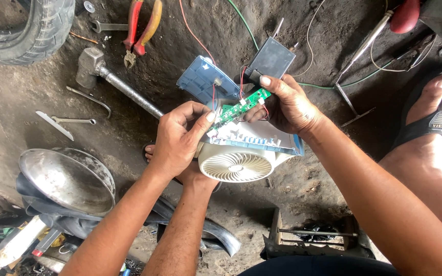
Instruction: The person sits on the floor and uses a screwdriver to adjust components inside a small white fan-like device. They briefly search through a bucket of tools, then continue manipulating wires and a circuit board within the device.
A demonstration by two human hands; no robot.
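I have a single view, from the camera on my head, looking almost straight down past my forearms to the dirt floor. It sits close: my left hand [180, 134] and right hand [287, 105] meet near the frame's centre, pinching a narrow green circuit board [241, 106]. Just below that grip lies a small white plastic fan [236, 166]. Up and to the left of it a steel hammer [95, 66] lies on the ground; far right, my sandalled foot [436, 115] enters.

A narrow green circuit board [241, 106], wires attached, tilts above an opened white fan [236, 164].
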